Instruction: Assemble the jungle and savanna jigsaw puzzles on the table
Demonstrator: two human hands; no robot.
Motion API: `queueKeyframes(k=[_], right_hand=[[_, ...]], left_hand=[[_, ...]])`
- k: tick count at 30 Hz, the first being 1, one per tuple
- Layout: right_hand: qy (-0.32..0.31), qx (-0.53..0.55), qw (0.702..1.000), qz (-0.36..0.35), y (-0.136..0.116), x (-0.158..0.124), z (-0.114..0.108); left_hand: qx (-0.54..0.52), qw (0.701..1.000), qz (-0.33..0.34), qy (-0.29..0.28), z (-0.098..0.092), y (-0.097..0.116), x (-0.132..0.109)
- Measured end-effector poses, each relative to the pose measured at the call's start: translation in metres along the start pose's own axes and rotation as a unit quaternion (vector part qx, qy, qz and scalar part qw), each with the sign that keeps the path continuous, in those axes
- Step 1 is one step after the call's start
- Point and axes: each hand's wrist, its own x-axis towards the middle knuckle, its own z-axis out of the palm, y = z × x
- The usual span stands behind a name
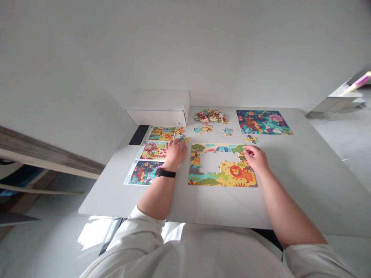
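A partly assembled jigsaw puzzle (208, 180) with lions, trees and other animals lies before me, a gap of bare table in its middle. My left hand (175, 151), with a dark watch on the wrist, rests palm down at the right side of the picture sheet (135, 170). Its fingers are stretched out, the tips by loose puzzle pieces (184, 138). At the puzzle's upper right edge, my right hand (256, 157) has curled fingers, thumb and forefinger close together. Whatever they may hold is too small to tell.
Beyond the puzzle lie joined pieces (203, 129), a blue piece (227, 132), a yellow-black piece (252, 139) and a heap of pieces (211, 116). A finished dark-blue puzzle (263, 122) is at back right. A white box (158, 108) and a phone (139, 135) stand left.
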Motion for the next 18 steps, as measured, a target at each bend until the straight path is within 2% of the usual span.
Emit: queueKeyframes(k=[4,11,18], right_hand=[[-0.002,0.004,1.0,0.015,0.002,-0.001,0.001],[0.006,0.02,1.0,0.006,0.002,-0.002,0.002],[0.021,0.043,0.999,-0.01,-0.003,-0.006,0.002]], left_hand=[[0.021,0.999,-0.038,0.014,-0.003,-0.001,-0.003],[0.003,0.999,-0.049,-0.016,-0.008,-0.002,-0.004],[-0.108,0.991,-0.072,-0.014,-0.013,-0.005,0.0]])
